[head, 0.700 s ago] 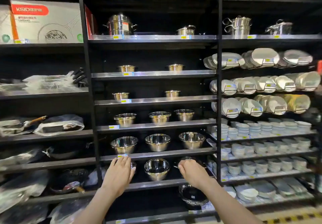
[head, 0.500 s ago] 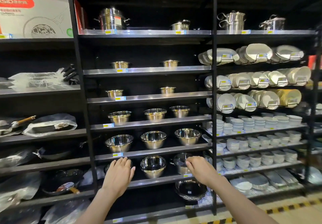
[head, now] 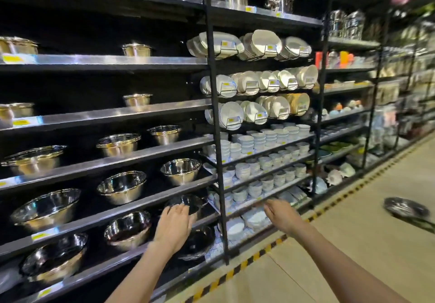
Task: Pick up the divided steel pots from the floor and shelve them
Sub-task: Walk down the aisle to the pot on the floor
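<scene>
A steel pot point(head: 406, 208) lies on the tan floor at the right, blurred; I cannot make out its divider. Another steel pot point(head: 188, 202) rests on a low shelf point(head: 150, 200), just behind my left hand point(head: 174, 226). That hand is open, fingers spread, and holds nothing. My right hand point(head: 281, 213) is open too, held in the air in front of the white bowl racks, apart from any pot. A dark pot point(head: 200, 242) sits one shelf lower, below my left hand.
Black shelving with steel bowls point(head: 122, 186) fills the left. White plates point(head: 256, 83) and stacked white bowls point(head: 266, 163) fill the middle racks behind a black upright post point(head: 217, 137). A yellow-black strip point(head: 259, 254) edges the floor along the shelves. The aisle floor point(head: 353, 243) runs to the right.
My view has swung to the right, bringing the aisle floor and the pot on it into sight. Both hands have come off the shelved pot, and the right hand has moved rightward.
</scene>
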`<control>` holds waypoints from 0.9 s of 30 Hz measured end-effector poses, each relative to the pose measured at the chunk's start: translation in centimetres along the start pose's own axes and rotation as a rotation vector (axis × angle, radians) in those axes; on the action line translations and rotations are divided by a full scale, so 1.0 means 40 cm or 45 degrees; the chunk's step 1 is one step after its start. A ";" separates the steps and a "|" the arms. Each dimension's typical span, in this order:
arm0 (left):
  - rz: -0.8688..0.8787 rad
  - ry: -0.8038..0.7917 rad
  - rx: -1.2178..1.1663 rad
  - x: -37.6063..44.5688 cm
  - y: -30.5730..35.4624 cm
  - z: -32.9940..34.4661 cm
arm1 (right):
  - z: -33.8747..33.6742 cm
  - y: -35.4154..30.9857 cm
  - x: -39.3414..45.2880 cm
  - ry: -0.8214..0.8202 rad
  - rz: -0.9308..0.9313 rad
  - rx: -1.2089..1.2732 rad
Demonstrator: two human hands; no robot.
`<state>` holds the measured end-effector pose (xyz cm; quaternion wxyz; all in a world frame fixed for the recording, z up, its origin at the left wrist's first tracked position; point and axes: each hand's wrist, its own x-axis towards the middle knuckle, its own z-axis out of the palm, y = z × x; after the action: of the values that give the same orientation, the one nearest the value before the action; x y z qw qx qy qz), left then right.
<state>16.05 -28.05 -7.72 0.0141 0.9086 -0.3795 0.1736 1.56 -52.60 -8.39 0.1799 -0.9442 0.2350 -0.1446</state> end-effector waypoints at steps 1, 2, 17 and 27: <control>0.040 0.003 -0.031 0.068 0.037 0.021 | -0.007 0.045 0.031 0.032 0.040 -0.003; 0.083 0.017 -0.060 0.136 0.076 0.037 | -0.017 0.090 0.062 0.057 0.075 -0.011; 0.875 -0.011 -0.452 0.883 0.715 0.280 | -0.207 0.755 0.240 0.468 0.815 -0.195; 1.195 -0.122 -0.517 1.428 1.030 0.454 | -0.250 1.099 0.484 0.519 1.121 -0.212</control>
<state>30.19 -99.32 -10.51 0.0933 0.6263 -0.7729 0.0420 -2.83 -101.16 -13.74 0.0983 -0.7189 0.6529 -0.2173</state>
